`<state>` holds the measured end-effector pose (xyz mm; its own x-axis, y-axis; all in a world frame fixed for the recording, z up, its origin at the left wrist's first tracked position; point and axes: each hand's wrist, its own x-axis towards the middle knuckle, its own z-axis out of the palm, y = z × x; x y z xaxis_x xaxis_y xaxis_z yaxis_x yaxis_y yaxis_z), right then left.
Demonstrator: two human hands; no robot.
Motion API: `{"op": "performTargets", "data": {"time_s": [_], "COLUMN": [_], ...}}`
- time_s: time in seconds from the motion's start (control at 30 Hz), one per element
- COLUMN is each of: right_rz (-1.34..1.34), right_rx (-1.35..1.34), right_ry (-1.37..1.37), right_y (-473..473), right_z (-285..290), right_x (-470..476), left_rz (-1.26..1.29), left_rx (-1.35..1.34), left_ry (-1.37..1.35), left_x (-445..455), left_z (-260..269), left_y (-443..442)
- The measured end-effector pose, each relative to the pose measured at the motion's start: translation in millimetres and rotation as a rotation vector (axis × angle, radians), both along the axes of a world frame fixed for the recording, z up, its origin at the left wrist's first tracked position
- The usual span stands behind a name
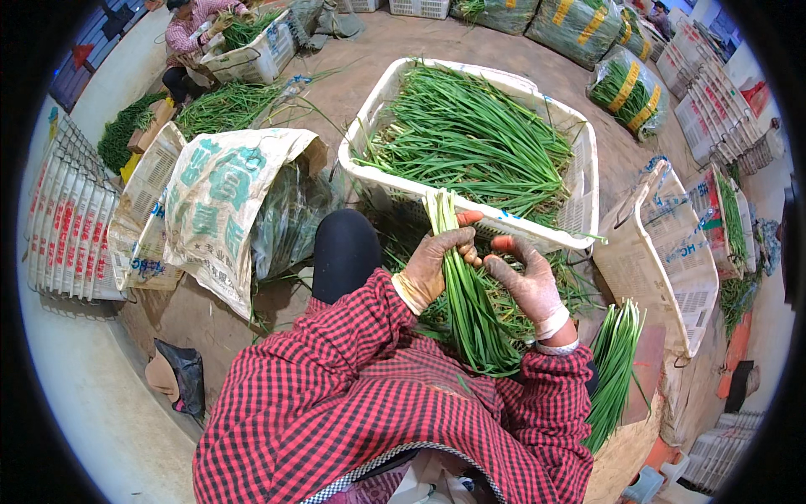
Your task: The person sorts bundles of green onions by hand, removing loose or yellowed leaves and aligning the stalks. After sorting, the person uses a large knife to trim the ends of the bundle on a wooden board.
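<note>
My left hand, in a soiled thin glove with bare fingertips, grips a bunch of green leafy stalks, probably garlic chives. Its pale cut ends point away from me and its leaves hang towards my lap. Just right of the bunch, my right hand, also gloved, has thumb and fingers apart and appears to hold nothing. Beyond both hands stands a white plastic crate with a heap of the same greens in it. Another bunch lies on a board by my right side.
A woven sack drapes over plastic-wrapped goods at left, beside stacked crates. An upended white crate stands at right. Loose greens lie near another person at the back left. Taped bales line the far side.
</note>
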<state>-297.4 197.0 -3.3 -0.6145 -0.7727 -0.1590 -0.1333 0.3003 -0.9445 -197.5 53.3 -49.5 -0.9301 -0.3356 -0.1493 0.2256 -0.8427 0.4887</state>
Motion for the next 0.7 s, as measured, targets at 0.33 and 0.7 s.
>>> {"op": "performTargets", "data": {"time_s": [0.33, 0.7], "right_rz": [0.155, 0.118], "right_rx": [-0.051, 0.628], "right_ry": [-0.300, 0.871], "right_y": [-16.9, 16.1], "right_z": [-27.0, 65.6], "right_x": [36.5, -3.0], "left_rz": [0.119, -0.094], "left_rx": [-0.183, 0.328], "left_ry": [0.112, 0.211], "left_x": [-0.7, -52.9], "left_z": [30.5, 43.8], "left_y": [6.0, 37.9]}}
